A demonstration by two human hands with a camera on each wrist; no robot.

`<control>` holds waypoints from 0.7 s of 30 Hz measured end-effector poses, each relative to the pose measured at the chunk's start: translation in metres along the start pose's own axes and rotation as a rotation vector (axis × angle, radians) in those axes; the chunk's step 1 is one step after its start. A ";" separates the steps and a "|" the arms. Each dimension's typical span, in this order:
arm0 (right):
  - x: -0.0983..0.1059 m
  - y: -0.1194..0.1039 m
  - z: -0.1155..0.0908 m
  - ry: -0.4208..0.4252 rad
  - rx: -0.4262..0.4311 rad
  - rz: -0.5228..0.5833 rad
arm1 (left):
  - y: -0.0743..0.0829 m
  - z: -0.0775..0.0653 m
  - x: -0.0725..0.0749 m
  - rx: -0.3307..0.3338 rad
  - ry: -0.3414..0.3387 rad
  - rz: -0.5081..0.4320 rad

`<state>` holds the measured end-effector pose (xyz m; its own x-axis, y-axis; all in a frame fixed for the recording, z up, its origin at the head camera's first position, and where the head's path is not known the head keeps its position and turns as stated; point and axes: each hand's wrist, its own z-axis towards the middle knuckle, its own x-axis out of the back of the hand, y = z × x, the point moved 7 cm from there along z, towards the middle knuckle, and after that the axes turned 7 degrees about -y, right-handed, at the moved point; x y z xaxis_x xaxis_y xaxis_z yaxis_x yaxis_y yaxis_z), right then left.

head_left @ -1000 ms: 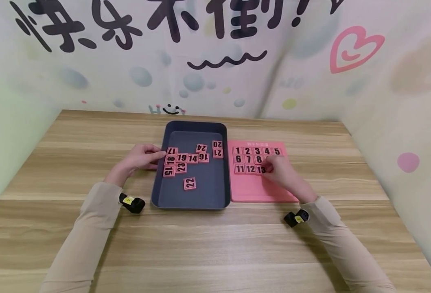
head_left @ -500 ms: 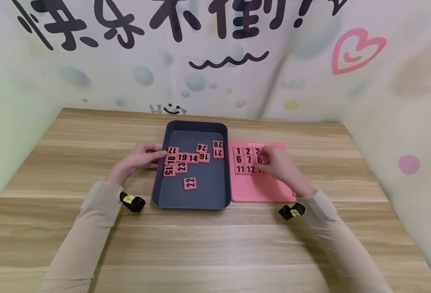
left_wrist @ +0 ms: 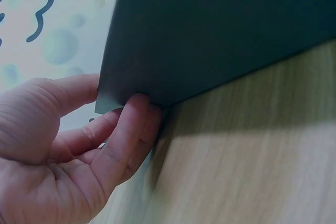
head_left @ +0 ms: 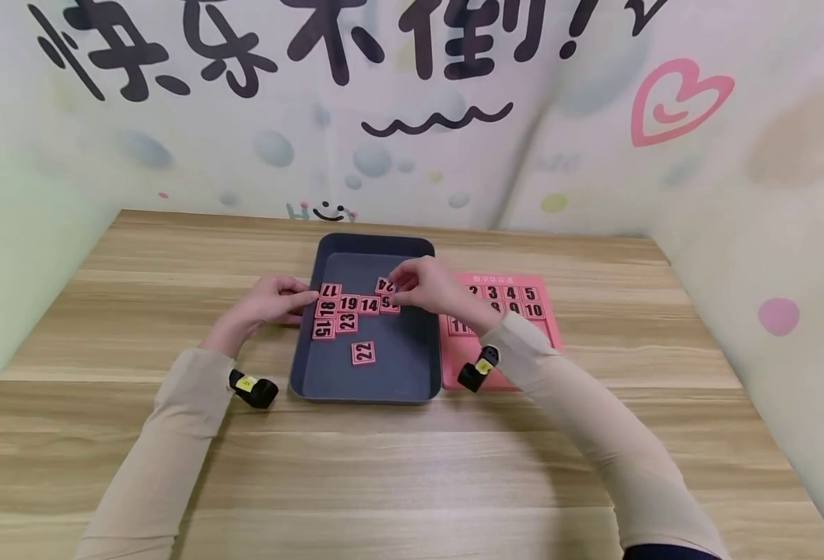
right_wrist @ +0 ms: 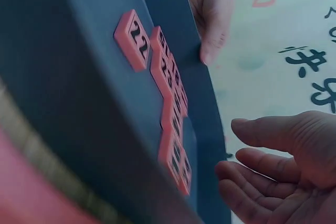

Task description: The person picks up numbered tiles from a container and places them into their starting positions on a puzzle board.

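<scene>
Pink square number tiles [head_left: 348,304] with bold black numerals lie in a dark blue-grey rectangular tray [head_left: 397,377] with raised walls, set on a light wood-grain table [head_left: 355,482]. A person's left hand [head_left: 271,301] grips the tray's left wall, thumb at the rim and fingers against the outside. The right hand [head_left: 429,286] hangs over the opposite side, relaxed, thumb and fingertips apart, beside tile 24 [head_left: 384,285] and a partly covered neighbour [head_left: 389,308]; whether it touches either cannot be told. Tiles 17, 18, 15, 19, 23 and 14 cluster towards the left wall, several turned sideways or upside down, while tile 22 [head_left: 363,353] lies apart, nearer the person. Just beside the tray, a flat pink rectangular board [head_left: 456,358] carries more tiles in rows, 3, 4, 5 and 10 among them, partly hidden by the right forearm. Beige sleeves [head_left: 159,443] cover both arms. Behind stands a white backdrop [head_left: 215,171] with black Chinese characters and a pink heart outline [head_left: 681,103].
</scene>
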<state>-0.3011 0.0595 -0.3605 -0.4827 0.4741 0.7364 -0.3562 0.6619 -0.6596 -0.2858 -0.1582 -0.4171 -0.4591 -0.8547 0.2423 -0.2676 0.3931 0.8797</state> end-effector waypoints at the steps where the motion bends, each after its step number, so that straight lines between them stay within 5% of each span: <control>1: -0.003 -0.001 0.004 -0.014 -0.001 0.005 | 0.000 0.000 0.000 -0.001 -0.001 0.000; 12: -0.025 0.001 0.032 -0.099 -0.137 0.020 | 0.000 0.000 0.000 0.003 0.003 -0.001; 21: -0.035 -0.001 0.044 -0.129 -0.144 -0.052 | 0.000 -0.001 0.000 0.003 0.005 -0.008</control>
<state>-0.3186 0.0167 -0.3924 -0.5686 0.3650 0.7372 -0.2694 0.7641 -0.5861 -0.2850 -0.1582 -0.4167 -0.4524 -0.8595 0.2379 -0.2741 0.3878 0.8801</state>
